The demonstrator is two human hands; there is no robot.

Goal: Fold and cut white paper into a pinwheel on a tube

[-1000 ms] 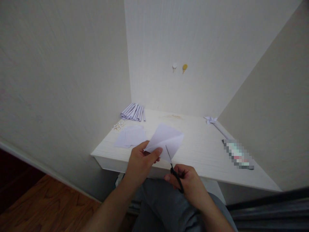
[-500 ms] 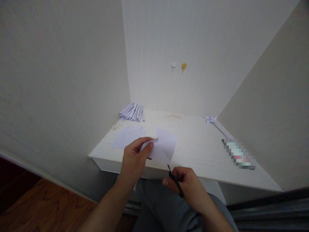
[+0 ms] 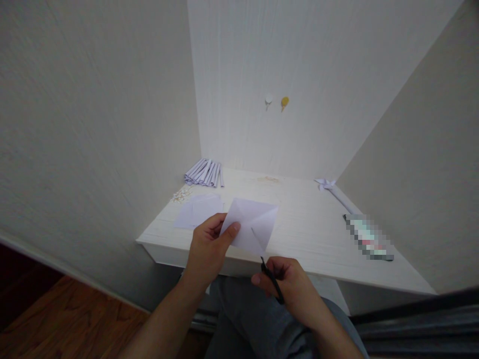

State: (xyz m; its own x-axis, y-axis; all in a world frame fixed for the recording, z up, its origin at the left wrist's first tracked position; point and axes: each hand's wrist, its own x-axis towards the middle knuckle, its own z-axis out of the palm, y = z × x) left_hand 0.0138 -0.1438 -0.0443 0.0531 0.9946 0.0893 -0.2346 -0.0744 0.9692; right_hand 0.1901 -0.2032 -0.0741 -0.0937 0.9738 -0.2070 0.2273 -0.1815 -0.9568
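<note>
A square white sheet of paper (image 3: 254, 219) is pinched at its left edge between the thumb and fingers of my left hand (image 3: 211, 244). Creases run across it, and a slit shows from its lower right corner toward the middle. My right hand (image 3: 286, 281) grips black-handled scissors (image 3: 272, 281). Their tip points up, close below the paper's lower corner. Behind my left hand, more white paper sheets (image 3: 198, 209) lie on the white table (image 3: 307, 234).
Several rolled paper tubes (image 3: 205, 172) lie at the back left, near a small heap of white sticks (image 3: 181, 194). A paper pinwheel (image 3: 326, 185) on a tube and a blurred-out phone-like object (image 3: 368, 238) rest at the right. Two hooks (image 3: 285, 101) are on the back wall.
The paper's upper left corner, folded over before, now lies spread out, so the sheet shows as a flat square. Both hands have hardly moved.
</note>
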